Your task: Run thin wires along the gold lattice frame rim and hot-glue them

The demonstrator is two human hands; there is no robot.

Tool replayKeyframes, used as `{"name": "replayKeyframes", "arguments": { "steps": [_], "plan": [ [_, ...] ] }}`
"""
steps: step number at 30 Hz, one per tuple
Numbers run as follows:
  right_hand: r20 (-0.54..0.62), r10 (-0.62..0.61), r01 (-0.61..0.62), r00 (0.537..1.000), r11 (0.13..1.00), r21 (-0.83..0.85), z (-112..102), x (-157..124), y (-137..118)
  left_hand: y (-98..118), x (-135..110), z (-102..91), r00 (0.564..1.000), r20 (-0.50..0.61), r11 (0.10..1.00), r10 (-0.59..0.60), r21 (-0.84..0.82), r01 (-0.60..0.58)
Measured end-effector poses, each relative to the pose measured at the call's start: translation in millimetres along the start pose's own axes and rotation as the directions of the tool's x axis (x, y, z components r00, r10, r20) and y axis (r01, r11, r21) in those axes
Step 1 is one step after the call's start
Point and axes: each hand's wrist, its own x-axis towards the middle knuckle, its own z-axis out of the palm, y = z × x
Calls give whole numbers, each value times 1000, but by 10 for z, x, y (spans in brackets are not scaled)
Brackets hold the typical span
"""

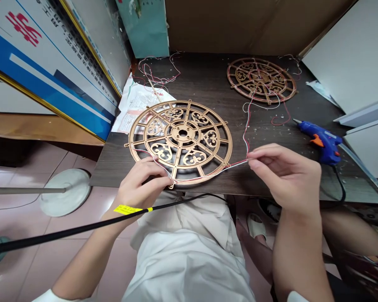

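A round, tan openwork disc [178, 142] with scroll cut-outs lies in front of me, its near rim at the table's front edge. My left hand [145, 178] is closed at that rim, thumb and fingers pinching the thin wire against it. Red and white wire [219, 171] runs along the near rim and stretches off it to the right. There my right hand [283, 172] pinches the wire between thumb and fingertips, beyond the disc. From that pinch the wire bends up and away toward a second openwork disc [262, 79].
A blue glue gun [321, 140] lies at the right, its black cord trailing off the edge. Tangled wire [159, 71] and a printed paper [137, 102] lie at the left back. A black cable [91, 226] with a yellow tag crosses before my left forearm. Someone's leg [354, 233] is at the right.
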Motion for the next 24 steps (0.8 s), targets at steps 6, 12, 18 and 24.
{"name": "replayKeyframes", "arguments": {
  "steps": [6, 12, 18, 24],
  "plan": [
    [257, -142, 179, 956, 976, -127, 22, 292, 63, -107, -82, -40, 989, -139, 981, 55, 190, -28],
    [451, -103, 214, 887, 955, -203, 72, 461, -7, -62, -185, -109, 969, -236, 931, 68, 365, 24],
    [526, -151, 290, 837, 937, -192, 130, 528, -64, -86, -223, -101, 958, -284, 930, 48, 362, 61],
    [587, -183, 318, 788, 938, -135, 51, 538, -79, -129, -222, -62, 947, -320, 929, 2, 352, 117]
  ]
}}
